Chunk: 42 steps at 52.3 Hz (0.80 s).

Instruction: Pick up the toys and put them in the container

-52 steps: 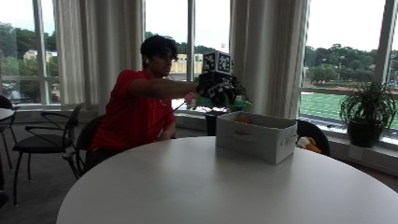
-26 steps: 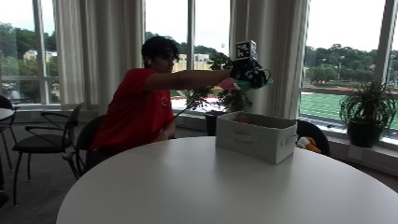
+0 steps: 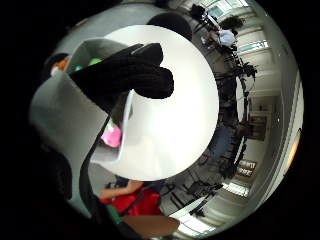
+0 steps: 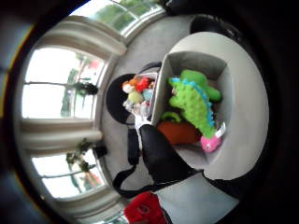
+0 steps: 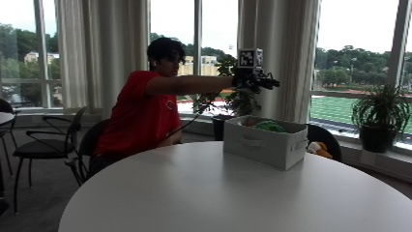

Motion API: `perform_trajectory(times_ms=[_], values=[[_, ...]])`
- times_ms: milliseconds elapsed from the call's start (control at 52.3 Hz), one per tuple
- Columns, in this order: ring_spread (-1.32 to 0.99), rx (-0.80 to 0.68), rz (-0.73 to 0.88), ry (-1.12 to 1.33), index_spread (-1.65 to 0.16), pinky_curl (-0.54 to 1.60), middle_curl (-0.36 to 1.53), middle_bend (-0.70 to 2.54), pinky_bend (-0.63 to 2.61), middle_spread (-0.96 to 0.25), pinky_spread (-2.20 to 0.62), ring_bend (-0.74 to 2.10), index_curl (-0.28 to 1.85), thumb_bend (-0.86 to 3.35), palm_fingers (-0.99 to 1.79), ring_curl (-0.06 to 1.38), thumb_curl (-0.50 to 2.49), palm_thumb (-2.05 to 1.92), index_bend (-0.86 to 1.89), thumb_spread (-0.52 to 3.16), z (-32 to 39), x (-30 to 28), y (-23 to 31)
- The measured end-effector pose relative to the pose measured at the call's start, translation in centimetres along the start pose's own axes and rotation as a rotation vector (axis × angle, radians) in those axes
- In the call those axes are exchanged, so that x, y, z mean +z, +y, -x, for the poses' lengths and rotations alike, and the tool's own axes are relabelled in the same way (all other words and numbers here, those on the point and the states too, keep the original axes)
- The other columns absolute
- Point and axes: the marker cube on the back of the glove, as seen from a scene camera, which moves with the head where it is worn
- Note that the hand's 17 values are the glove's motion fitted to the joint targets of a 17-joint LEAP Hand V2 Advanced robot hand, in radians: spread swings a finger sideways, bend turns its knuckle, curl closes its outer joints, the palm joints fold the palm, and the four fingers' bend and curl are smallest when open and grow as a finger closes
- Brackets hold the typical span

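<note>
A grey fabric container (image 5: 264, 145) stands on the round white table (image 5: 212, 193), on its far side. A green spiky plush toy (image 5: 270, 126) lies inside it; the thumb side palm view shows this toy (image 4: 194, 100) on an orange toy (image 4: 180, 132), with a pink part (image 4: 210, 142) at one end. My gloved right hand (image 5: 256, 81) is stretched out in the air above the container, holding nothing, fingers relaxed. In the little finger side palm view, black fingers (image 3: 125, 75) hang over the container's wall (image 3: 60, 120).
Behind the container, a dark chair (image 5: 325, 137) carries several small toys (image 5: 316, 149), seen in a second bin (image 4: 138, 93). Potted plants (image 5: 380, 116) line the window sill. Another chair (image 5: 45, 145) stands left of the person.
My hand carried the green toy up and over the container, then let go. The toy now lies inside it and my hand is bare of any load.
</note>
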Motion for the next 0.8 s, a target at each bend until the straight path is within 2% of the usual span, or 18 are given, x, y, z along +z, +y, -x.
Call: perform_trajectory(times_ms=[57,210,306,535,803], values=[[-0.08,0.212,0.003,-0.006,-0.42,0.46,0.46,0.2,1.45,-0.13,0.0,0.44,0.56,-0.07,-0.17,0.43,0.57,-0.07,0.09,1.0,1.4,0.4,0.5],[-0.02,0.335,0.009,-0.007,-0.4,0.42,0.43,0.18,1.39,-0.1,0.05,0.37,0.47,-0.07,-0.16,0.41,0.48,-0.07,0.1,1.05,-6.8,5.3,5.2],[0.0,0.385,0.078,0.017,-0.39,0.4,0.42,0.17,1.35,-0.1,0.07,0.32,0.43,-0.07,-0.16,0.39,0.43,-0.08,0.11,1.06,-12.4,8.0,7.8],[0.02,0.513,0.125,0.049,-0.39,0.36,0.37,0.15,1.27,-0.09,0.1,0.24,0.37,-0.06,-0.14,0.37,0.36,-0.07,0.14,1.06,-19.5,13.5,14.8],[0.03,0.513,0.102,-0.039,-0.39,0.33,0.32,0.14,1.21,-0.09,0.11,0.18,0.33,-0.06,-0.13,0.35,0.31,-0.06,0.15,1.06,-20.6,14.1,19.9]])
